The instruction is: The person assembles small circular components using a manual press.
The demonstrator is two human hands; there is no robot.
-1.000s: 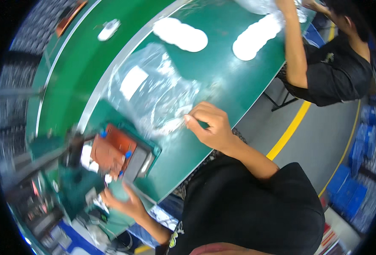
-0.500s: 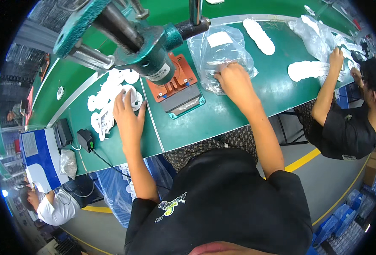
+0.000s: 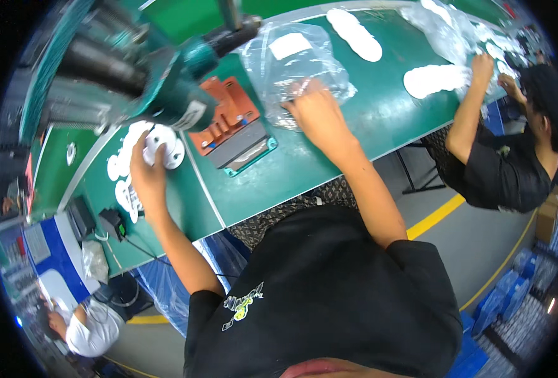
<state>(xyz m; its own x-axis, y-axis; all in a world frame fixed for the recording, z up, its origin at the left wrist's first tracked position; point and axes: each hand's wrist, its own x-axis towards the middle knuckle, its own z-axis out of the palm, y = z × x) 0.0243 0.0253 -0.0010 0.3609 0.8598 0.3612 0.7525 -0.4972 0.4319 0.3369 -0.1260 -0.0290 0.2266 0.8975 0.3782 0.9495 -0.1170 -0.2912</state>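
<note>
On the left of the green table, my left hand (image 3: 148, 179) reaches over a pile of white round plastic parts (image 3: 164, 143). Its thumb and fingers are apart, touching or just above a disc with holes. My right hand (image 3: 320, 120) is at the mouth of a clear plastic bag (image 3: 295, 69) containing shiny thin pieces. Those fingers are curled together, and their tips are hidden, so what they hold cannot be made out. Between my hands stands a green press (image 3: 181, 94) over an orange metal fixture (image 3: 228, 107) with a dark grey block (image 3: 244, 148) in front.
White stacked discs (image 3: 354, 34) lie beyond the bag, with another white stack (image 3: 436, 80) farther right. A co-worker (image 3: 506, 145) reaches toward another clear bag (image 3: 440, 31). At left are a black adapter (image 3: 112, 223) with a cable and a blue-and-white box (image 3: 58, 252).
The view has shifted, so the table and press appear farther left. My left hand's thumb and fingers have come closer together over the white parts. My right hand stays at the bag.
</note>
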